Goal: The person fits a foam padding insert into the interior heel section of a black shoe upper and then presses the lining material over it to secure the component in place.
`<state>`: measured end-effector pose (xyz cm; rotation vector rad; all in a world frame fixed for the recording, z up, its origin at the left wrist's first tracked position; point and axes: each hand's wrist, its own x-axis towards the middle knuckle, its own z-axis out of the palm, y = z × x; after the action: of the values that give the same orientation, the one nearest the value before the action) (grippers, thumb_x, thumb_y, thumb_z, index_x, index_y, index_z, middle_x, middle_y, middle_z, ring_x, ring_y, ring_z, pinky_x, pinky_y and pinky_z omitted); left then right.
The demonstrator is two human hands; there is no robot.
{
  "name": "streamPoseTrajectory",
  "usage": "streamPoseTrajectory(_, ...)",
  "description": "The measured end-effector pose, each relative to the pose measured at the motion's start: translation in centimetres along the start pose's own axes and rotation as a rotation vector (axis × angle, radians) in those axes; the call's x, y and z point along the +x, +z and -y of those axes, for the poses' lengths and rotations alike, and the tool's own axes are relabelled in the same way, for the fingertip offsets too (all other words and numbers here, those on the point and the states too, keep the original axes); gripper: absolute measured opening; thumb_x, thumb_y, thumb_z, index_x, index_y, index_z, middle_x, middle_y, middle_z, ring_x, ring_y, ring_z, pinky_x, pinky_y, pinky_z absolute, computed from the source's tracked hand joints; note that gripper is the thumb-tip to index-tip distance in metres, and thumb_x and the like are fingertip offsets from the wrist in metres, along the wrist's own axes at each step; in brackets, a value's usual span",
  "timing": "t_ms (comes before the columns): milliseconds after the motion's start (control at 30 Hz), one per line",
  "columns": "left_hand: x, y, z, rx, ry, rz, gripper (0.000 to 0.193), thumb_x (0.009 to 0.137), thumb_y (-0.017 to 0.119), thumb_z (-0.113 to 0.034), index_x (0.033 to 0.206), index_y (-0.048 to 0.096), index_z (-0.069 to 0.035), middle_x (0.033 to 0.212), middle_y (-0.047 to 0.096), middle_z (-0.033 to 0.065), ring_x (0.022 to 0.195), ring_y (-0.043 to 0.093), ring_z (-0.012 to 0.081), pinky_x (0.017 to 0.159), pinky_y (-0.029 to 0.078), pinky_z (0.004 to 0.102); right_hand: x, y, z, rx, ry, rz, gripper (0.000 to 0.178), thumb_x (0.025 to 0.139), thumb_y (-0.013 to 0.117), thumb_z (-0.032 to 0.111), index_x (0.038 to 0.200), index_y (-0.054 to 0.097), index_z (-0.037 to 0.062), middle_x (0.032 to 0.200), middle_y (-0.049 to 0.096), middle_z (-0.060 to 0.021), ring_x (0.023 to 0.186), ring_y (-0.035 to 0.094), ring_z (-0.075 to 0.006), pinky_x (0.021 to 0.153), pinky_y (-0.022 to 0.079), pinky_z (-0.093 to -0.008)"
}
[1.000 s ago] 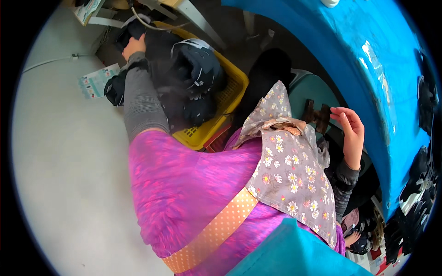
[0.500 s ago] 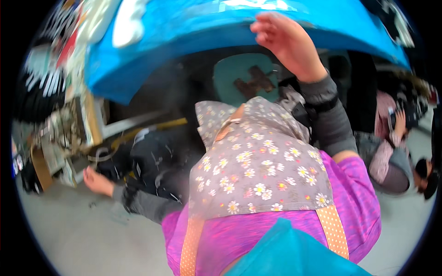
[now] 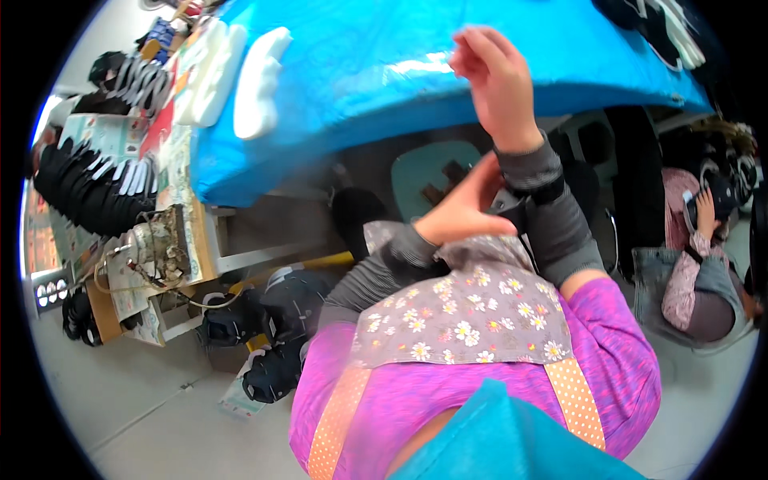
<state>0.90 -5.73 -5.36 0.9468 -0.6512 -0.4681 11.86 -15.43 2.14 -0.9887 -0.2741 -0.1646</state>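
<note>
My right hand (image 3: 498,76) is raised over the near edge of the blue-covered table (image 3: 352,88), fingers loosely bent, with nothing visible in them. A dark grey sleeve with a black band (image 3: 544,180) covers my right forearm. Close by that sleeve is my left hand (image 3: 464,210), its thumb and fingers apart and the fingers reaching up beside the right wrist. Whether its fingertips touch the sleeve is hard to tell. My left forearm wears a similar dark striped sleeve (image 3: 364,276). Below both hands is my grey flowered apron (image 3: 456,316).
White moulded foam pieces (image 3: 262,84) lie at the table's left end. Under the table stands a teal stool (image 3: 408,180) with brown pieces on it. Black bags (image 3: 292,304) and a machine (image 3: 156,252) are at left. Another person (image 3: 696,280) sits at right.
My left hand has swung from far out at the left across to beside my right forearm. My right hand stays raised. The view has shifted, showing more of the table and the left side.
</note>
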Motion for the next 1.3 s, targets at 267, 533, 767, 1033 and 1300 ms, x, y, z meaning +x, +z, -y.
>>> streamPoseTrajectory(267, -1.2, 0.2, 0.3, 0.172, -0.228, -0.052, 0.091, 0.087, 0.073, -0.026, 0.152, 0.016, 0.003, 0.151, 0.033, 0.0171, 0.141, 0.030, 0.0257, 0.117, 0.023, 0.0374, -2.9, -0.6, -1.2, -1.099, -0.678, 0.233, 0.005, 0.083, 0.070, 0.006, 0.086, 0.066, 0.0039, 0.068, 0.062, -0.0075, 0.062, 0.060, -0.0238, 0.061, 0.047, -0.0335)
streamPoseTrajectory(533, -2.6, -13.0, -9.0, 0.827, 0.260, -0.804, 0.048, 0.088, 0.073, -0.019, 0.130, 0.056, 0.000, 0.127, 0.060, 0.0132, 0.114, 0.057, 0.0188, 0.096, 0.047, 0.0331, 0.7, -10.0, -5.0, -1.374, -0.411, 0.242, 0.026, 0.088, 0.067, 0.022, 0.110, 0.067, 0.0079, 0.122, 0.065, -0.0128, 0.118, 0.057, -0.0305, 0.100, 0.044, -0.0405)
streamPoseTrajectory(767, -11.8, -28.9, -13.9, 1.440, 0.105, -1.569, 0.098, 0.072, 0.084, -0.040, 0.144, 0.032, 0.003, 0.140, 0.045, 0.0267, 0.128, 0.046, 0.0392, 0.108, 0.035, 0.0448, 0.3, -10.1, -7.3, -1.733, -0.320, 0.298, 0.071, 0.082, 0.072, 0.042, 0.142, 0.045, 0.0158, 0.151, 0.041, -0.0056, 0.143, 0.033, -0.0245, 0.116, 0.021, -0.0479)
streamPoseTrajectory(1033, -11.2, -25.3, -9.6, 1.411, 0.672, -1.403, 0.083, 0.070, 0.083, -0.010, 0.139, 0.039, 0.001, 0.132, 0.047, 0.0164, 0.121, 0.050, 0.0291, 0.104, 0.042, 0.0422, -1.1, -10.1, -6.2, -1.627, -0.318, 0.319, 0.064, 0.080, 0.074, 0.040, 0.133, 0.055, 0.0081, 0.145, 0.048, -0.0136, 0.140, 0.036, -0.0304, 0.114, 0.026, -0.0458)
streamPoseTrajectory(1300, -8.1, -12.1, -7.7, 1.626, 0.705, -0.955, 0.076, 0.062, 0.082, -0.009, 0.133, 0.055, -0.010, 0.131, 0.047, 0.0159, 0.129, 0.044, 0.0451, 0.102, 0.043, 0.0523, -6.9, 4.7, -2.2, -0.848, -0.201, 0.618, 0.077, 0.076, 0.081, 0.016, 0.141, 0.042, 0.0033, 0.150, 0.038, -0.0197, 0.134, 0.044, -0.0361, 0.109, 0.038, -0.0396)
